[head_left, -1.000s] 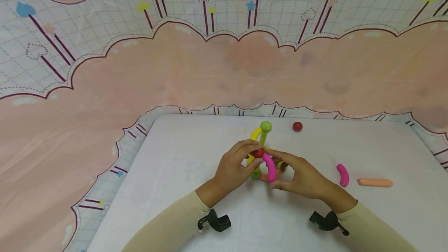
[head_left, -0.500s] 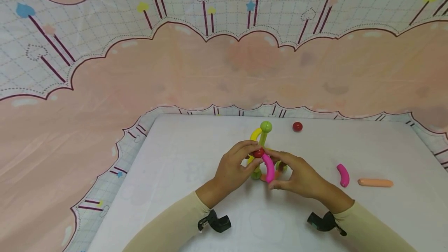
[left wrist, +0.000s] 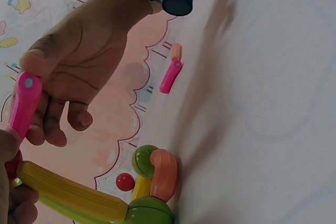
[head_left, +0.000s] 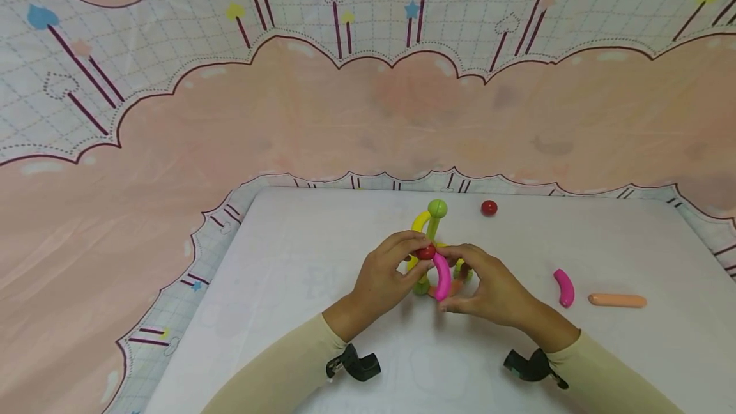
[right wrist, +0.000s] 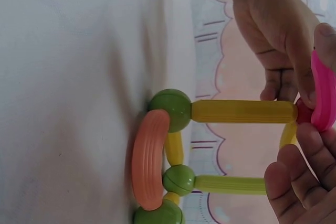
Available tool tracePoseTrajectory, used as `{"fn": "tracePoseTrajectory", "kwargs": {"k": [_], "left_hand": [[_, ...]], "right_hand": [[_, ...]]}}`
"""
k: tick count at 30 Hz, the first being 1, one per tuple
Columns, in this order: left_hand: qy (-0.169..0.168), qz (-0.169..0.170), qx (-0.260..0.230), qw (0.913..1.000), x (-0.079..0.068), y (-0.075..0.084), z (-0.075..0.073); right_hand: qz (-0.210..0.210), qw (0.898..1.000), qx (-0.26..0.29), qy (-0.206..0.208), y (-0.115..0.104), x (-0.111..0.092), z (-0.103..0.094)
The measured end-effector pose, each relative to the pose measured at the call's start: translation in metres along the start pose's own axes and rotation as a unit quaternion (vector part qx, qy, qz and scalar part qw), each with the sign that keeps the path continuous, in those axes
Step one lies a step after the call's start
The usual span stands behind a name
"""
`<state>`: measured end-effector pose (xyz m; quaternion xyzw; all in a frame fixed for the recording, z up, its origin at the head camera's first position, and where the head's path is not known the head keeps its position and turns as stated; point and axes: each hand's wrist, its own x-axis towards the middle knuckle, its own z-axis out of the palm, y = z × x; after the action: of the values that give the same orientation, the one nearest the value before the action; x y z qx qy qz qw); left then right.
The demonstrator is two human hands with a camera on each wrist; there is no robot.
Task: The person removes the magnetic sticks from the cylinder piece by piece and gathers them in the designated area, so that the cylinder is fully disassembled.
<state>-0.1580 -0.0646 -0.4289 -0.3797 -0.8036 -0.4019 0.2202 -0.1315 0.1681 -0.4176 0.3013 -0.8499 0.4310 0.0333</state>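
On the white table stands a building-toy frame of green balls, yellow and green rods (right wrist: 244, 111), with a curved orange rod (right wrist: 148, 161) at its base. My left hand (head_left: 388, 271) pinches a red ball (head_left: 426, 252) at the frame's upper corner between thumb and fingers. From that ball a curved pink rod (head_left: 443, 278) hangs toward me. My right hand (head_left: 497, 286) holds this rod, thumb at its lower end and fingers near its upper end. A silvery disc shows on the rod's free end in the left wrist view. The hands hide part of the frame.
A loose red ball (head_left: 489, 208) lies near the table's back edge. To the right are another curved pink rod (head_left: 564, 287) and a straight orange rod (head_left: 618, 300). Behind the table (head_left: 276, 363) hangs a patterned cloth (head_left: 368, 120).
The pink rod's lower end has swung slightly left, and my right hand has shifted a little left with it. My left hand stays nearly still on the red ball.
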Motion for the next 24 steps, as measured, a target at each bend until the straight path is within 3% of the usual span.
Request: {"fn": "tracePoseTrajectory", "kwargs": {"k": [9, 24], "left_hand": [[0.001, -0.001, -0.005, 1.0000, 0.001, 0.000, 0.000], [-0.005, -0.001, 0.003, 1.0000, 0.001, 0.000, 0.000]], "right_hand": [[0.016, 0.999, -0.031, 0.000, -0.002, 0.001, -0.004], [0.094, 0.994, -0.053, -0.026, 0.016, -0.019, -0.030]]}}
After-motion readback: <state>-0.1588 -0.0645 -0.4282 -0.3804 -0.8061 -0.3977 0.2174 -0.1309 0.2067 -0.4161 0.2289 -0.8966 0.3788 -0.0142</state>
